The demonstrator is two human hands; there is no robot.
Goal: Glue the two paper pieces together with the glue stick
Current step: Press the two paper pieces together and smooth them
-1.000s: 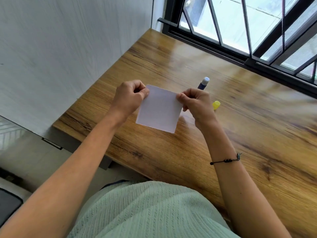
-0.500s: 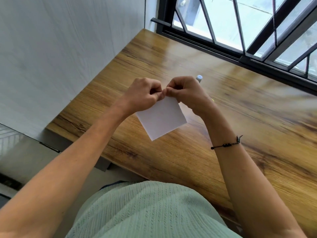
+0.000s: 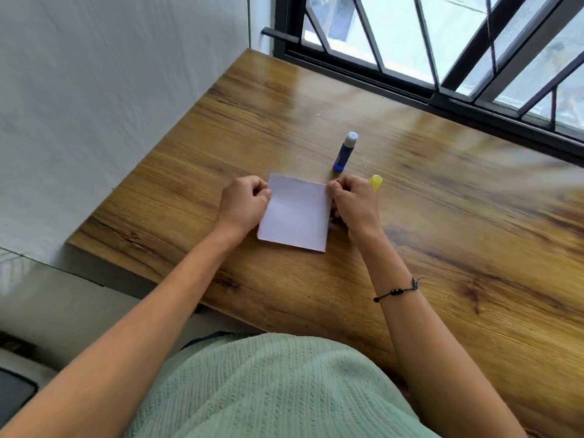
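A: Which step is the person on?

B: By the look of it, the joining. The white paper (image 3: 295, 211) sits on the wooden table (image 3: 458, 248), and only one square face shows, so the two pieces appear stacked; whether the second lies underneath cannot be confirmed. The left hand (image 3: 243, 205) pinches the paper's left edge with curled fingers, and the right hand (image 3: 354, 203) pinches its right edge the same way.

A: And the glue stick?

B: The blue glue stick (image 3: 346, 151) stands uncapped just beyond the paper's far right corner, untouched. Its yellow cap (image 3: 376, 182) lies right of the paper, partly behind the right hand.

A: So what does the next move call for?

B: Probably pressing flat across the sheet, edge to edge, so the layers bond without sliding askew. After that, the cap belongs back on the stick.
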